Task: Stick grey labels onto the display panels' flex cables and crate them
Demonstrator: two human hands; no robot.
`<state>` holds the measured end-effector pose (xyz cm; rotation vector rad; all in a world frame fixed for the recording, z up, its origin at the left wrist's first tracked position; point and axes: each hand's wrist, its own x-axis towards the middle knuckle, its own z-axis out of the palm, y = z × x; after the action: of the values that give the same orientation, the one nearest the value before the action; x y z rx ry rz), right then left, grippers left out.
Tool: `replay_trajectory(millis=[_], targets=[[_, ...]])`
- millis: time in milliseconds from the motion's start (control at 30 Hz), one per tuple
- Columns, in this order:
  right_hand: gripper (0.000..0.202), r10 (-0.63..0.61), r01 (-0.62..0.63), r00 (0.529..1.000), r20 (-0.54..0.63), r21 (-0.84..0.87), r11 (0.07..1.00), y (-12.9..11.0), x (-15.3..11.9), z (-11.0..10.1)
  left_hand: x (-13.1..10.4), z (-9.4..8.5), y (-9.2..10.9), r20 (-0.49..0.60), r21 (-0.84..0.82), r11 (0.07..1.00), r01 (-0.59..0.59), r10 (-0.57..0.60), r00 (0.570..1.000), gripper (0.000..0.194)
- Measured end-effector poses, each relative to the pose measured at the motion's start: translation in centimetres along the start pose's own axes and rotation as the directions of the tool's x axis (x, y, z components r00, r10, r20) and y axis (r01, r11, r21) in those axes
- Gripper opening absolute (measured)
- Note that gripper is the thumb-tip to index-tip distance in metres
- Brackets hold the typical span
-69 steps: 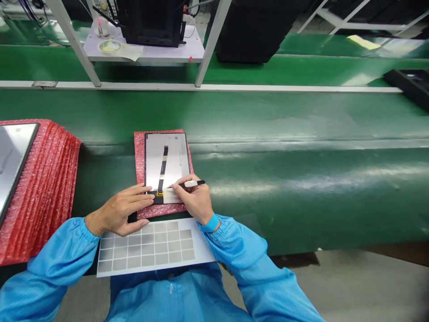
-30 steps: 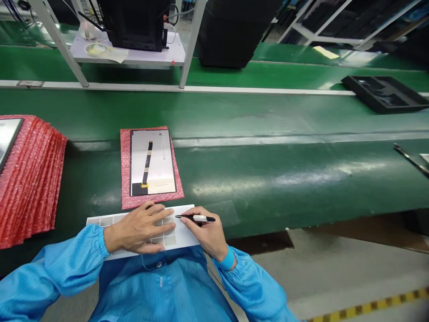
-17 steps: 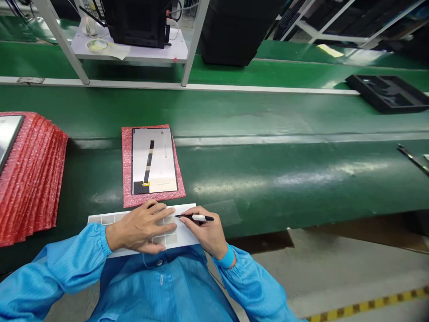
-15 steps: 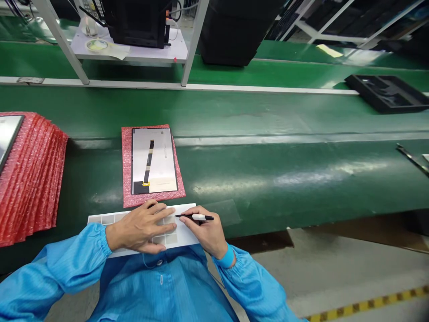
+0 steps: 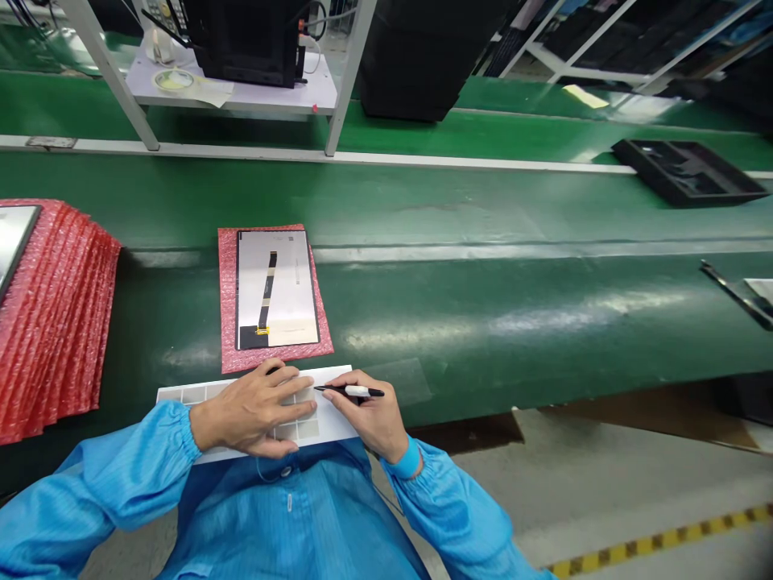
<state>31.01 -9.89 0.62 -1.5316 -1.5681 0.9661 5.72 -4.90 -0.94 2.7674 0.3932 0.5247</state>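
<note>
While the left hand (image 5: 254, 411) lies palm down with fingers spread across the white sheet of grey squares (image 5: 338, 415), the right hand (image 5: 371, 415) is pinched around 1 slim black-and-white tool (image 5: 364, 391). Its dark point is at the sheet, right by the left fingertips — whether it touches, I can't tell. Much of the grid is hidden under that left hand, so the squares can't be counted, and the sheet's near edge runs up against the blue smock (image 5: 314, 515).

Just beyond, 1 flat panel (image 5: 295, 290) sits on red bubble wrap (image 5: 228, 274), its dark ribbon cable (image 5: 267, 292) across the back; the print there is too small to read. Over on the left, a leaning red stack (image 5: 72, 322) is cut off by the frame — so is the panel on top (image 5: 15, 238).
</note>
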Motion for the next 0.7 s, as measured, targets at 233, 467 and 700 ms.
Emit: replay_trajectory(millis=[233,467,700], targets=[[0.011,0.000,0.000,1.000,0.002,0.006,1.000,0.12,0.07,0.01,-0.11,-0.02,0.04,0.003,0.003,1.000,0.002,-0.002,1.000,0.055],[0.012,0.034,-0.034,0.999,0.011,0.064,0.997,-0.07,0.19,-0.28,-0.09,0.04,-0.14,-0.016,-0.073,0.997,-0.032,0.031,0.999,0.057],[0.012,0.006,-0.005,1.000,-0.009,0.079,0.997,0.19,-0.05,-0.56,0.00,-0.28,-0.15,-0.022,-0.112,0.993,-0.046,0.043,0.999,0.059]])
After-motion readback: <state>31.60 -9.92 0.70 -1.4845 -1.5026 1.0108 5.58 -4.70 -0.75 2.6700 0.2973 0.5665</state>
